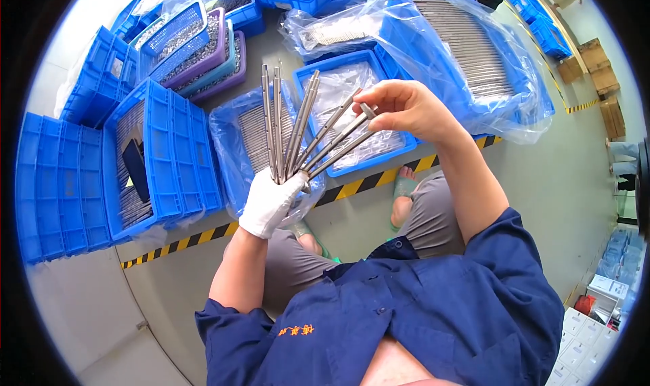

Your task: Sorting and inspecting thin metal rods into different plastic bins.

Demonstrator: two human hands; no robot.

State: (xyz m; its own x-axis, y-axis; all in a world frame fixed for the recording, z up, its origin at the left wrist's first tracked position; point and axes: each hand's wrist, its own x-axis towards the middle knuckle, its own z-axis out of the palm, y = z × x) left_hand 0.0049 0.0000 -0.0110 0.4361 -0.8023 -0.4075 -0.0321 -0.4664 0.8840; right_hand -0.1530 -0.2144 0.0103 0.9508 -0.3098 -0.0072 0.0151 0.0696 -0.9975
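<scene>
My left hand [269, 202], in a white glove, grips the lower ends of several long metal rods [292, 125] that fan upward and to the right. My bare right hand [405, 105] pinches the top end of the rightmost rod in the fan. Both hands are raised above a blue tray [399, 147] lined with clear plastic and holding more rods.
Blue crates [162, 156] stand at the left. Purple and blue mesh baskets [203, 47] of small metal parts sit behind. A large plastic-wrapped blue tray of rods [467, 54] lies at the right. Yellow-black floor tape [203, 236] runs under my knees.
</scene>
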